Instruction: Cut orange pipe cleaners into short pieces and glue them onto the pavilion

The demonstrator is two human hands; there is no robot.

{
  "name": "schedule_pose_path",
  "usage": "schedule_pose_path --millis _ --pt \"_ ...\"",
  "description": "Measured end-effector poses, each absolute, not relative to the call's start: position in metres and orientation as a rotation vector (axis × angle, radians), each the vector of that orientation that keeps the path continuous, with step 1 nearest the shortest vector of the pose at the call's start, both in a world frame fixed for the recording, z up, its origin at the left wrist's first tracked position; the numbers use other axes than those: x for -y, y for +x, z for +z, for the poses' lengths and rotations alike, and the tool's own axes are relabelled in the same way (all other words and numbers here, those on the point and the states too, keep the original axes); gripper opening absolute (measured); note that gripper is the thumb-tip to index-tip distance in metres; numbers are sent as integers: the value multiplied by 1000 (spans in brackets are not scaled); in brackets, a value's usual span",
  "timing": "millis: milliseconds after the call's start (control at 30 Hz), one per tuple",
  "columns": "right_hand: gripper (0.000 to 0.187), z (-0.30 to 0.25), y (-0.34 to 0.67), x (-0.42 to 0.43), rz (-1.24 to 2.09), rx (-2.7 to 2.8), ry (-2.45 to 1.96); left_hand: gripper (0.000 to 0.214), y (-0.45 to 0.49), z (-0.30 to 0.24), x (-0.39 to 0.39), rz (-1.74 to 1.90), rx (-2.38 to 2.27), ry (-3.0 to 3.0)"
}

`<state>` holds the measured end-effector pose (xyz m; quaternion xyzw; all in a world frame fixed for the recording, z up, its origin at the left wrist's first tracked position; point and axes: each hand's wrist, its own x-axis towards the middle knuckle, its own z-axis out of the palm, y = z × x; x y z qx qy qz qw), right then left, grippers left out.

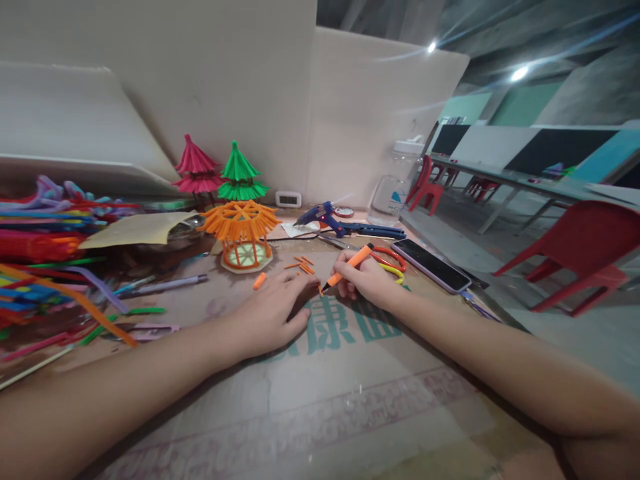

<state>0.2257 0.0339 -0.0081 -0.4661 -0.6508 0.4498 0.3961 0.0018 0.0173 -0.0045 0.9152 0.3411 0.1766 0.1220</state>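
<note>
My right hand [363, 277] grips an orange marker [353, 263], its dark tip pointing down and left at the cardboard surface. My left hand [270, 313] lies flat with fingers stretched out and thumb apart. Its fingertips come close to a small orange piece [321, 291] at the marker's tip; whether they press on it I cannot tell. Several short orange sticks [303, 265] lie just beyond the left fingers. An orange marker cap [259, 281] rests beside that hand. Behind it stands an orange pavilion model [243, 233] with a roof of orange strips and a pale base.
Pink [196, 167] and green [243, 173] tiered roofs stand behind. A blue glue gun [323, 217], pliers [377, 231], scissors [393, 260], a phone [433, 265] and a clear bottle [393, 187] sit at back right. Colourful pipe cleaners [45, 247] pile up at left.
</note>
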Motion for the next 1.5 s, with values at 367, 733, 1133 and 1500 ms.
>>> schedule_pose_path --millis 367,733,1133,1500 --pt "17 -7 226 -34 1155 1672 -1196 43 2 -4 -17 523 -1002 2646" --pt "20 -9 225 -34 1129 1635 -1191 44 2 -3 -17 536 -1001 2654" --pt "19 -11 228 -36 1175 1706 -1179 42 2 -3 -17 520 -1018 2628" --pt "20 -11 228 -36 1168 1713 -1181 45 1 -6 -19 559 -1007 2631"
